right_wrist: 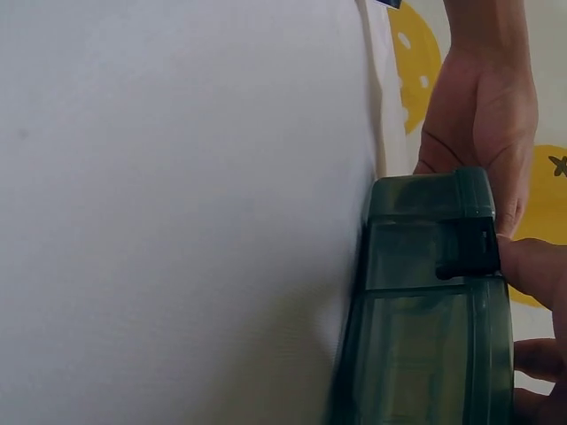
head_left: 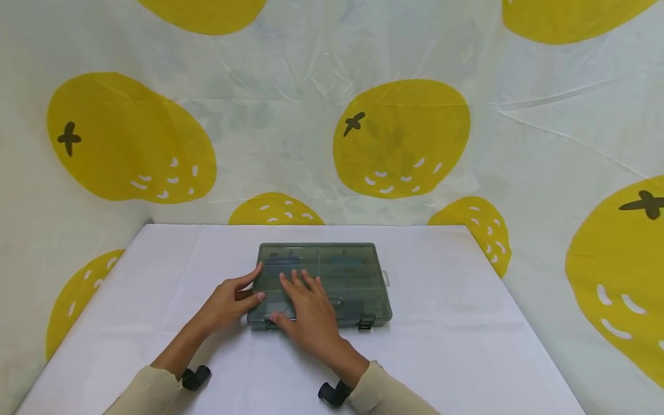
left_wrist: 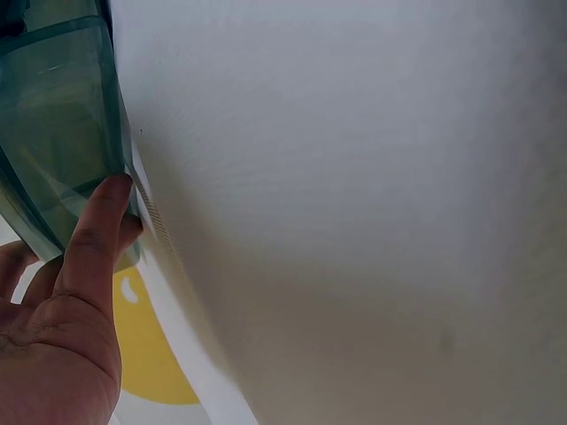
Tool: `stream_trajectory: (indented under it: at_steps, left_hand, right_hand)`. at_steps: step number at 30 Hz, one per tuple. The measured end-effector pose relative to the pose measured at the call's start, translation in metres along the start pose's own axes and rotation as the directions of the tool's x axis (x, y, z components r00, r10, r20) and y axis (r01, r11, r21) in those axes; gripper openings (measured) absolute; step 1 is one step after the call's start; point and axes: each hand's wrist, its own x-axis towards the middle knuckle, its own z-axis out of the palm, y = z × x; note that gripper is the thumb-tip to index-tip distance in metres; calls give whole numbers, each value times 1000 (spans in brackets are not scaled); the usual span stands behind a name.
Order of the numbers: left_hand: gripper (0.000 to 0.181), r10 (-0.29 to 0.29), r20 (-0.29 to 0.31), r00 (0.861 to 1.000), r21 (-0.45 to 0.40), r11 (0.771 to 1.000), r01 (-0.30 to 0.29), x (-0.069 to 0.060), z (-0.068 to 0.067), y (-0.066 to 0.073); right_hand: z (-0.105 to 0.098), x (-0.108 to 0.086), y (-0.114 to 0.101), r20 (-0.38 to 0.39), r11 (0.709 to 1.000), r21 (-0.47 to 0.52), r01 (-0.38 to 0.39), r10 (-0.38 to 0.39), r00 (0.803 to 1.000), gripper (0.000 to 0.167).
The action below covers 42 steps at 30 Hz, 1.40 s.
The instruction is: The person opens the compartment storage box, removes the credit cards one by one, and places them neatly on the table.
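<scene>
A translucent dark green case (head_left: 358,282) lies flat with its lid down; compartments show faintly through it. At its left edge, my left hand (head_left: 223,308) rests thumb and forefinger tips against the rim. My right hand (head_left: 313,317) lies over the lid with fingers spread, its thumb near the front left latch. In the left wrist view, fairly straight fingers of my left hand (left_wrist: 75,328) touch the case's side (left_wrist: 62,115). The right wrist view shows a black latch (right_wrist: 469,248) on the case (right_wrist: 416,336), with the right thumb (right_wrist: 532,266) at it.
The case stands on a white-covered table (head_left: 456,346). A pale cloth with yellow fruit shapes (head_left: 402,138) hangs behind and beside it. A second black latch (head_left: 365,324) is at the case's front right, and a clear hanging tab (head_left: 386,278) juts from its right side.
</scene>
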Motion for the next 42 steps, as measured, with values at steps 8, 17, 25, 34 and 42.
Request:
stream_trajectory:
  at_steps: [8, 17, 25, 34, 42]
  left_hand:
    - [78, -2, -5, 1000, -2, 1000, 2, -1, -1, 1]
    - [78, 17, -6, 1000, 3, 1000, -17, -1, 0, 0]
    - [78, 23, -5, 1000, 4, 1000, -23, 0, 0, 1]
    - [78, 12, 0, 1000, 5, 1000, -12, 0, 1, 0]
    - [78, 5, 1, 1000, -2, 1000, -5, 1, 1, 1]
  right_hand:
    - [-5, 5, -4, 65, 999, 27, -46, 44, 997, 82]
    - [-8, 7, -5, 134, 995, 58, -85, 76, 988, 81]
    - [-11, 8, -6, 146, 992, 85, -95, 82, 986, 81]
    - [-13, 9, -7, 163, 987, 108, -115, 97, 982, 81]
    - [-10, 9, -8, 154, 992, 58, -110, 100, 983, 88]
